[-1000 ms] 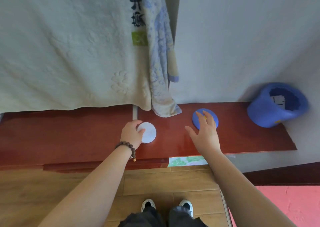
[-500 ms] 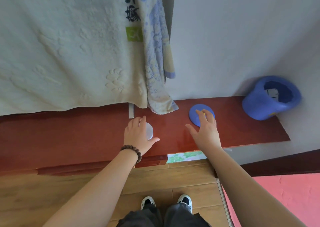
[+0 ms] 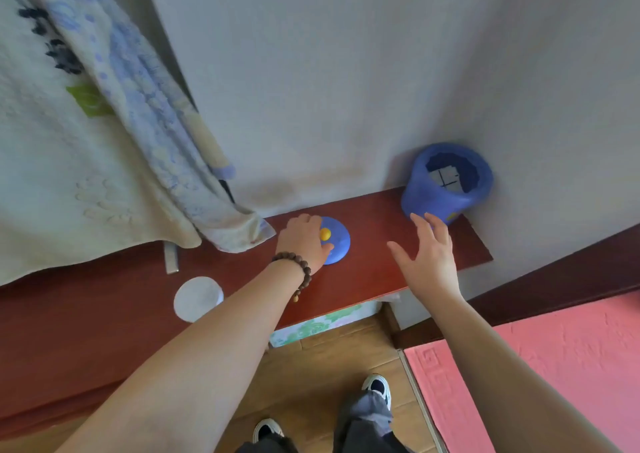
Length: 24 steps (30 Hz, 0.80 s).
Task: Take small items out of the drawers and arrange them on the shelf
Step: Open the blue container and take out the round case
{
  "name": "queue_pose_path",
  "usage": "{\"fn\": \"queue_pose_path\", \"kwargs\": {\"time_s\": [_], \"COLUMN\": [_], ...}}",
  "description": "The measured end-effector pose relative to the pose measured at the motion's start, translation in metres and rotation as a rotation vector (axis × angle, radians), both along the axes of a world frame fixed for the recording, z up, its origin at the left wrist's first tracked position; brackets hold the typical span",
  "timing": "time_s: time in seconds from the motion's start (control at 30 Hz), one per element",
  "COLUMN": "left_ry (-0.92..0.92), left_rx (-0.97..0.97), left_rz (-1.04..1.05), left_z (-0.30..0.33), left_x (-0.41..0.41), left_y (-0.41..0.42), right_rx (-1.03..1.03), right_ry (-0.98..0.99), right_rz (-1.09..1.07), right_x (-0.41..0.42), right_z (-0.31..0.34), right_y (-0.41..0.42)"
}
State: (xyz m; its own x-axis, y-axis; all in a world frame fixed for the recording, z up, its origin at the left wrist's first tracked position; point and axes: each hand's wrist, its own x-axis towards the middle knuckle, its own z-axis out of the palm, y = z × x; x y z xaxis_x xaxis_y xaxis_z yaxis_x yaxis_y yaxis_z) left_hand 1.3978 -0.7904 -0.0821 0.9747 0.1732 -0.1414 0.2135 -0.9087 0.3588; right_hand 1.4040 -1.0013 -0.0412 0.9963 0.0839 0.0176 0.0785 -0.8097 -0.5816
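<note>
A blue round lid [image 3: 337, 243] with a yellow knob lies on the red-brown shelf [image 3: 374, 265]. My left hand [image 3: 304, 241] rests on the lid's left half, fingers curled over its edge. A white round lid [image 3: 198, 298] lies alone on the shelf further left. My right hand [image 3: 427, 252] hovers open with spread fingers just below a blue pot [image 3: 446, 182], which stands at the shelf's right end against the wall; its fingertips are close to the pot's base.
A cream towel [image 3: 69, 162] and a blue-patterned cloth [image 3: 166, 134] hang over the shelf's left part. The shelf's right end stops near the wall corner. Below are a wooden floor, my shoes [image 3: 377, 387] and a pink mat [image 3: 540, 369].
My left hand left the white lid and moved right onto the blue lid. My right hand left the blue lid and moved right toward the blue pot. The view swung right.
</note>
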Motion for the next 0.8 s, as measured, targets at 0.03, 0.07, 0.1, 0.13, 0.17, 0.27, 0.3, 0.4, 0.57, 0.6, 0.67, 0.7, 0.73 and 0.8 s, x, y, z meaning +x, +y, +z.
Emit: {"fn": "queue_pose_path", "kwargs": {"time_s": [0.03, 0.07, 0.1, 0.13, 0.17, 0.27, 0.3, 0.4, 0.57, 0.6, 0.67, 0.7, 0.73, 0.8], "left_ry": [0.036, 0.068, 0.096, 0.112, 0.112, 0.071, 0.068, 0.062, -0.17, -0.243, -0.339, -0.35, -0.34, -0.277], "left_rx": [0.006, 0.003, -0.007, -0.011, -0.005, 0.053, 0.06, 0.061, -0.111, -0.168, -0.242, -0.264, -0.279, -0.261], "left_rz": [0.02, 0.052, 0.087, 0.118, 0.145, 0.211, 0.237, 0.306, 0.362, 0.322, 0.217, 0.165, 0.116, 0.027], "left_z": [-0.003, -0.006, -0.01, -0.014, -0.018, -0.025, -0.026, -0.025, 0.018, 0.035, 0.07, 0.085, 0.097, 0.112], "left_x": [0.008, 0.016, 0.021, 0.023, 0.027, 0.034, 0.036, 0.033, 0.045, 0.053, 0.074, 0.085, 0.097, 0.119], "left_y": [-0.006, -0.014, -0.017, -0.017, -0.021, -0.029, -0.032, -0.038, -0.073, -0.085, -0.113, -0.127, -0.14, -0.163], "right_rx": [0.001, 0.001, -0.002, -0.005, -0.003, 0.008, 0.01, 0.04, 0.078, 0.093, 0.123, 0.139, 0.155, 0.182], "right_ry": [0.002, 0.001, -0.003, -0.01, -0.017, -0.041, -0.048, -0.061, -0.009, -0.005, -0.009, -0.009, -0.006, -0.001], "right_rz": [0.004, 0.013, 0.023, 0.031, 0.04, 0.065, 0.072, 0.085, 0.095, 0.097, 0.096, 0.094, 0.09, 0.076], "right_x": [0.009, 0.019, 0.027, 0.034, 0.043, 0.067, 0.075, 0.094, 0.115, 0.118, 0.121, 0.122, 0.123, 0.127], "right_z": [0.0, 0.001, 0.001, 0.002, 0.003, 0.006, 0.007, 0.008, 0.003, 0.003, 0.001, 0.001, 0.001, 0.0], "right_y": [-0.01, -0.021, -0.029, -0.035, -0.045, -0.073, -0.081, -0.099, -0.11, -0.111, -0.111, -0.11, -0.111, -0.112]}}
